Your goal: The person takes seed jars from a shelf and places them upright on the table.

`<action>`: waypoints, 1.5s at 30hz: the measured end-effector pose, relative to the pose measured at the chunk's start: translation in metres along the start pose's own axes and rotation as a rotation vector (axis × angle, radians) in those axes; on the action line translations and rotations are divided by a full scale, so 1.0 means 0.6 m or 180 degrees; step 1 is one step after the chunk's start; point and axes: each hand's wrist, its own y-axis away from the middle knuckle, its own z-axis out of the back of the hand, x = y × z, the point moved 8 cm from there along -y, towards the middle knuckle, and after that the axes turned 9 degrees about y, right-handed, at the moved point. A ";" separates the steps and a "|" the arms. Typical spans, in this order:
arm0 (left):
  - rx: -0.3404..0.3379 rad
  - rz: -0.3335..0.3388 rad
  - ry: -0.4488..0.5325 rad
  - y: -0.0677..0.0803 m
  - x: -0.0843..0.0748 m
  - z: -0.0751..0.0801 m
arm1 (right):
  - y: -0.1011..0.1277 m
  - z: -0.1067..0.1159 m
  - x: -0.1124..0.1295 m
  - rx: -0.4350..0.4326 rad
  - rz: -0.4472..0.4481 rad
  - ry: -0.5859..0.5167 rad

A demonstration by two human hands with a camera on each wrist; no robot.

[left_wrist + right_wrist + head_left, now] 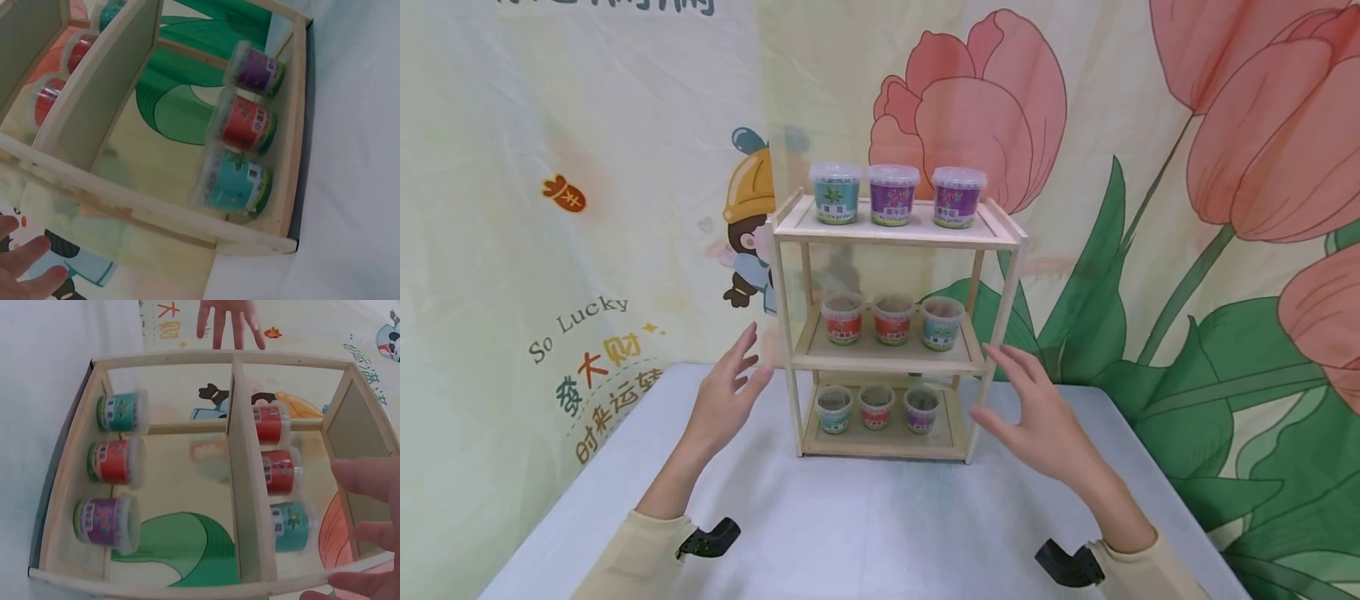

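Note:
A three-tier wooden shelf rack [895, 242] stands on the table between my two hands. On its top tier are a teal cup [837, 200] and two purple cups, all with clear lids. The middle tier bears two red cups and a teal cup [942, 325]. Down on the bottom tier sit a teal cup [234, 181], a red cup [115, 461] and a purple cup [921, 408]. My left hand [726, 400] is raised left of the rack, fingers extended, holding nothing. My right hand [1037, 417] is at the rack's right side, fingers spread and free of any cup.
A white cloth covers the table [850, 525]. Behind it hangs a printed backdrop [655, 167] with tulips, a cartoon figure and lettering. Black devices [709, 540] are strapped at both wrists, over beige sleeves.

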 end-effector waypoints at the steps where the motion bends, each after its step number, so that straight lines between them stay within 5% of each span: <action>1: 0.0002 0.0025 0.0104 -0.002 0.000 -0.004 | -0.004 0.001 0.003 -0.0010 -0.0001 -0.0071; 11: -0.0021 0.0427 0.0779 -0.016 0.001 -0.042 | -0.050 0.011 0.052 0.0051 0.0077 -0.0787; 24: -0.0242 0.0563 0.0935 -0.014 0.010 -0.071 | -0.139 0.041 0.136 0.0336 0.0133 -0.1406; 36: -0.0591 0.0475 0.0956 -0.011 0.014 -0.081 | -0.236 0.120 0.237 0.0094 0.0484 -0.1471; 45: -0.0816 0.0384 0.0997 -0.008 0.022 -0.082 | -0.309 0.129 0.256 0.0001 0.0232 -0.1169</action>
